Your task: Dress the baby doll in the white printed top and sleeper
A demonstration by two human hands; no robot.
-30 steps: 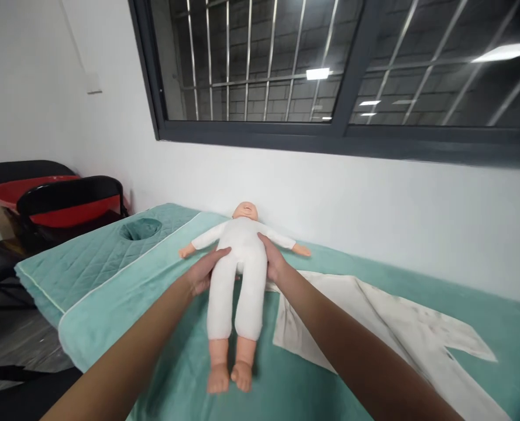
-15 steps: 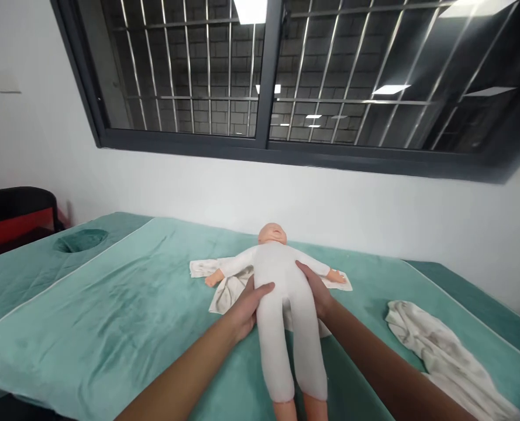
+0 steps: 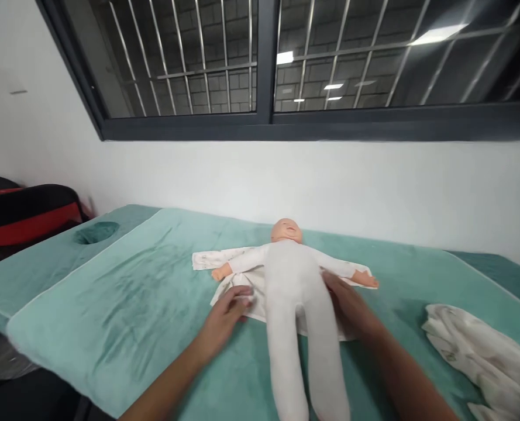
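Observation:
A baby doll (image 3: 295,286) in a white bodysuit lies on its back on a white patterned garment (image 3: 224,260), spread on the teal padded table (image 3: 123,298). Its head is toward the wall and its arms are stretched out. My left hand (image 3: 226,313) rests flat on the garment just left of the doll's hip, fingers spread. My right hand (image 3: 346,304) lies flat on the garment at the doll's right side, touching its waist. Neither hand holds anything.
A crumpled white cloth (image 3: 474,351) lies at the table's right end. A face hole (image 3: 96,232) is at the left end of the table. Black and red chairs (image 3: 23,213) stand at the far left. A white wall with a barred window (image 3: 260,64) backs the table.
The doll was set down on the white garment. Both hands have slid off its waist and now lie flat beside it. The view shifted slightly.

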